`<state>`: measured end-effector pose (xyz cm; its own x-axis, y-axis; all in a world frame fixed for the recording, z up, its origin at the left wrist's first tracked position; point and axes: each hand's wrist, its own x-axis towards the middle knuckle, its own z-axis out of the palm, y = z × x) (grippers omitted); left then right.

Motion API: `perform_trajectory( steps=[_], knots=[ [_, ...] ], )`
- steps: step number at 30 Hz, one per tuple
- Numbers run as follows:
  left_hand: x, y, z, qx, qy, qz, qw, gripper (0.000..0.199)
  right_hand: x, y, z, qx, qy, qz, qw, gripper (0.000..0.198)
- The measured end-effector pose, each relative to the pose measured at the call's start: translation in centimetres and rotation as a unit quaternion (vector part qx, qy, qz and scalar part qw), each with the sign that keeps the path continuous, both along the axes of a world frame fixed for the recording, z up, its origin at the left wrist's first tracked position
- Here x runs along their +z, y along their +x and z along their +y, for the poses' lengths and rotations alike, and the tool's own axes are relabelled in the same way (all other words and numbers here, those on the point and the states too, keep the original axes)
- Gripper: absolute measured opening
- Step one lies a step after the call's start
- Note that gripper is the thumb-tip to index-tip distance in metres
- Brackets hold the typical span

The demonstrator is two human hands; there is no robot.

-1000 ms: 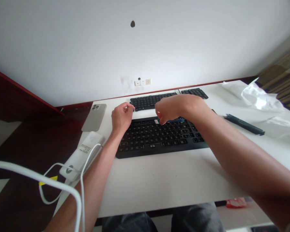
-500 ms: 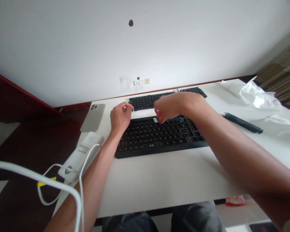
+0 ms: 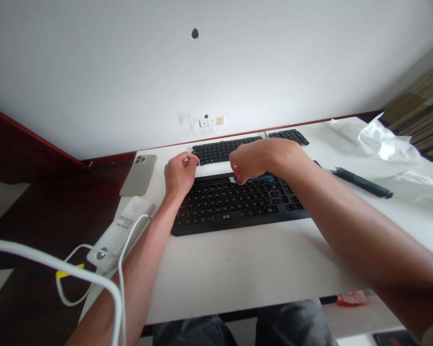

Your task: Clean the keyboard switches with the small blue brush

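Note:
A black HP keyboard lies on the white table. My right hand is closed around a blue-handled toothbrush over the keyboard's upper part; its white bristle end pokes out to the left of the fingers. At the keyboard's upper left corner rests my left hand, thumb and fingers curled together. What its fingertips close on, if anything, is hidden. Behind both hands lie a black block of keyboard keys and a smaller separate key block.
A phone lies face down at the left, with a white power strip and cables nearer me. To the right are a long black plastic strip and clear plastic bags. The wall rises behind the table.
The right hand and the toothbrush have shifted very slightly to the left. Otherwise nothing visibly differs.

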<state>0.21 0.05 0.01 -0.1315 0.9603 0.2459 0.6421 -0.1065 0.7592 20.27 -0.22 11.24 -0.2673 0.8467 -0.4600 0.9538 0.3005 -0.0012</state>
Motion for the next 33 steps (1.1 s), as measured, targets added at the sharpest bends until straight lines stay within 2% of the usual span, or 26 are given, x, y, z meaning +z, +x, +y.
perform_trajectory(
  steps=[3,10,18,23,30,33],
  knots=[
    [0.0,0.0,0.0,0.002,0.002,0.002,1.000,0.024,0.4,-0.4,-0.2,0.045,-0.050,-0.035,0.997,0.028],
    [0.0,0.0,0.0,0.001,0.003,0.001,1.000,0.024,0.9,-0.1,-0.4,0.011,-0.043,-0.043,0.998,0.026],
    [-0.2,0.0,0.1,0.005,0.008,0.007,1.000,0.024,0.9,0.1,-0.3,0.039,-0.033,0.031,0.998,0.024],
    [-0.1,0.0,0.1,0.007,0.001,0.010,1.000,0.025,1.3,0.0,-0.6,-0.013,-0.023,-0.008,1.000,0.032],
    [-0.2,0.0,0.1,0.006,0.003,0.008,1.000,0.024,1.0,0.0,-0.5,0.035,-0.027,0.019,0.999,0.026],
    [-0.2,0.0,0.1,0.004,0.006,0.009,1.000,0.024,1.2,0.3,-0.5,0.009,-0.016,0.029,0.999,0.033]
  ],
)
